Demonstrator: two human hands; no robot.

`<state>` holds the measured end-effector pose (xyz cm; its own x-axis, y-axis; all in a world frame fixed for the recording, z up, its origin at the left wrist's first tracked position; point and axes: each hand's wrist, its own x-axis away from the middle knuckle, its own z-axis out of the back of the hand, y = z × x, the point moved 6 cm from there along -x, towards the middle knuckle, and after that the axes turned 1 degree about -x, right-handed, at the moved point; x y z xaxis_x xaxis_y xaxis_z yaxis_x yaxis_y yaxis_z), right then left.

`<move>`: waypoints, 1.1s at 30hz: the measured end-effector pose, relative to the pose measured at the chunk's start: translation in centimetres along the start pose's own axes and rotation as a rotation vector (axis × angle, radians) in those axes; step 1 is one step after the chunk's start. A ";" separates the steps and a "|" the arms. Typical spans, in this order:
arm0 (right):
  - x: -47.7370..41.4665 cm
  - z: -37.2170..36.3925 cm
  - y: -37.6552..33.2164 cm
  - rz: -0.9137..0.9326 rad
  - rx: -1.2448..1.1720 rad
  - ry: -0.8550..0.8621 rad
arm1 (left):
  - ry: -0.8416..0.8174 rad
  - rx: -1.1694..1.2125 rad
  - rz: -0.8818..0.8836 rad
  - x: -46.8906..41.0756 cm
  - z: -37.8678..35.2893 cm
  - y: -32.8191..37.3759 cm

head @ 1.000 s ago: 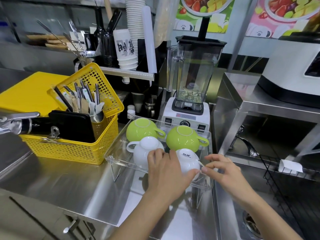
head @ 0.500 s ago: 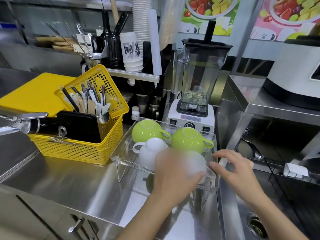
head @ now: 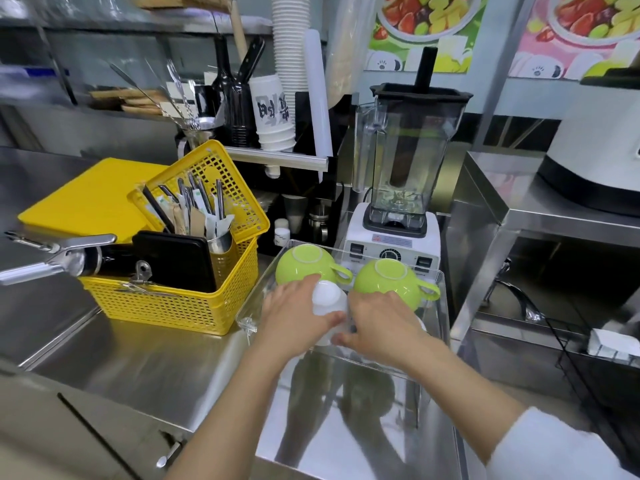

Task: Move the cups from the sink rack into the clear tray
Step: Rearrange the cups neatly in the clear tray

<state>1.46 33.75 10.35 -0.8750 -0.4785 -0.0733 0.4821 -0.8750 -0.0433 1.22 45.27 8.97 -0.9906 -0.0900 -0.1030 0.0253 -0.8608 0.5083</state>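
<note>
**A:** Toward the table's left edge, what's sitting there?

**B:** A yellow basket point(head: 180, 289) with cutlery and a black case, beside a yellow board. None of it belongs to the job. Just right of it, on the steel table point(head: 145, 362), stands the clear tray point(head: 445, 306) on short legs, in front of the blender point(head: 398, 188).

**A:** And the cups?

**B:** Four upside down in the tray. Two green cups at the back, the left green cup point(head: 304, 263) and the right green cup point(head: 384, 280), handles pointing right. In front, the left white cup point(head: 327, 296) sits under the left hand point(head: 298, 317), whose fingers curl over its base and side. The right hand point(head: 381, 323) covers the right white cup, barely visible, so I cannot tell whether those fingers grip it or only rest on it.

**A:** How will they handle?

**B:** Glazed ceramic by the look: stiff, smooth, likely slippery if wet, and liable to chip when knocked together. They're packed close, so I'd take each around the body or by the handle and set it down gently.

**A:** Anything left in the sink rack point(head: 588, 368)?

**B:** No cups show on the part in view at the right.
</note>
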 end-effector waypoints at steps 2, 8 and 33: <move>-0.5 -0.6 -0.8 -0.011 0.057 -0.056 | 0.033 -0.017 0.023 0.2 0.4 -0.1; -0.8 -0.9 -1.6 -0.042 0.008 -0.044 | 0.056 -0.138 0.108 1.0 1.3 -0.2; -2.3 -1.2 -1.1 0.054 -0.402 -0.231 | 0.217 0.419 -0.003 2.4 3.2 -1.5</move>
<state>3.01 35.91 9.41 -0.8131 -0.5660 0.1362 0.4655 -0.7726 -0.4317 -1.66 47.91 10.66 -0.9384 -0.2291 -0.2588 -0.0782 -0.5886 0.8046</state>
